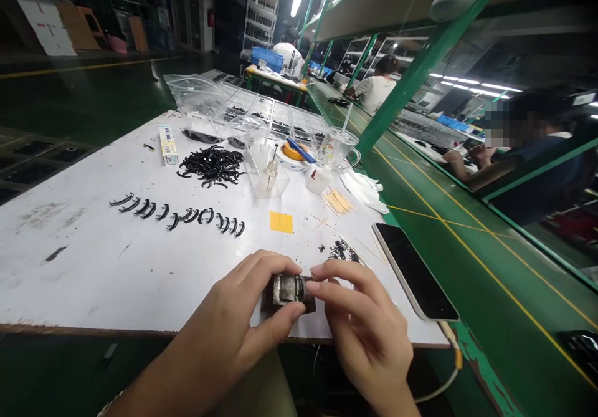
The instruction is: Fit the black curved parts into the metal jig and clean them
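A small worn metal block (283, 288), dark at its base, sits near the front edge of the white table. My left hand (252, 298) grips it from the left, thumb in front and fingers behind. A thin black curved piece (299, 287) lies across its top. From the right, the bent fingers of my right hand (362, 317) come together at the block's right end, close to that piece; anything pinched there is hidden. Beyond the hands lie a yellow square (281, 222), tiny black bits (343, 250) and a spaced row of curved black parts (175, 216).
Farther back are a heap of black parts (212, 165), plastic bags (199, 102), a clear divided tray (275, 113), a mug (337, 146), toothpicks (337, 201) and orange tape (294, 150). A phone (415, 270) lies at right, beside a green conveyor (467, 224). Other people sit beyond.
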`<state>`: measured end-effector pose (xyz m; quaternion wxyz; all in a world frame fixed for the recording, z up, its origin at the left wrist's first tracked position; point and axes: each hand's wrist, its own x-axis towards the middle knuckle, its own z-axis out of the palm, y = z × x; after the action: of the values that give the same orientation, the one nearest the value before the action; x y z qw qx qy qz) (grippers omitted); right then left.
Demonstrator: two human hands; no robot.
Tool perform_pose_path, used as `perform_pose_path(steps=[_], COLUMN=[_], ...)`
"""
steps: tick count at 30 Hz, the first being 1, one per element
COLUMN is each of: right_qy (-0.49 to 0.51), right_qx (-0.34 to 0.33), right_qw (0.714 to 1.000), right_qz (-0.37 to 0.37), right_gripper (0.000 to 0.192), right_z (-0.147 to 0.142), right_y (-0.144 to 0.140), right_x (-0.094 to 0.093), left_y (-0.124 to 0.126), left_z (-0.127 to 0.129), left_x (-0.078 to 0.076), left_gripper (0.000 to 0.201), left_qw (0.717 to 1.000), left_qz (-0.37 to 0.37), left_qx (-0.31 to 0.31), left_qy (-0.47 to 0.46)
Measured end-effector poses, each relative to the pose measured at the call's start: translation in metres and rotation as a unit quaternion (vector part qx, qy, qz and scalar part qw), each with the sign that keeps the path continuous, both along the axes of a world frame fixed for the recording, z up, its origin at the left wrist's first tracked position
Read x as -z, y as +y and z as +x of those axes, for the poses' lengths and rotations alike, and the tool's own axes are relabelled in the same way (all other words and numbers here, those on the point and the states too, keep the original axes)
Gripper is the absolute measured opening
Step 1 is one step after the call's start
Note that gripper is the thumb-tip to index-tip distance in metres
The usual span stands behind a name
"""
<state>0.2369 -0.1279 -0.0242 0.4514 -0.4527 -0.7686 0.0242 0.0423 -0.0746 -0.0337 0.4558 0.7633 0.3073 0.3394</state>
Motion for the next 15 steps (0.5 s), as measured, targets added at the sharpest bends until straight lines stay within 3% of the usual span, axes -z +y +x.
perform_pose_path(steps=[4,11,15], right_qy=[-0.002,-0.007,0.007], right_qx=[0.0,0.018,0.031], right_qw=[1.0,1.0,0.999], right_qz=[0.0,-0.008,0.008], right_gripper=[0.044,0.036,0.039], right_z=[-0.004,-0.0071,-0.0084], right_y=[-0.0018,0.0036,0.0013], right_x=[0.0095,0.0075,0.0111], left_y=[-0.0008,-0.005,-0.0044], left_z=[-0.0017,-0.0023,0.0001], left_x=[-0.0022,-0.0013,-0.0009], left_gripper=[0.018,0.027,0.019], left_qw=[1.0,1.0,0.999], left_qz=[-0.013,0.021,0.021], left_qx=[0.003,-0.021,-0.035], left_qy=[0.005,0.01,0.012])
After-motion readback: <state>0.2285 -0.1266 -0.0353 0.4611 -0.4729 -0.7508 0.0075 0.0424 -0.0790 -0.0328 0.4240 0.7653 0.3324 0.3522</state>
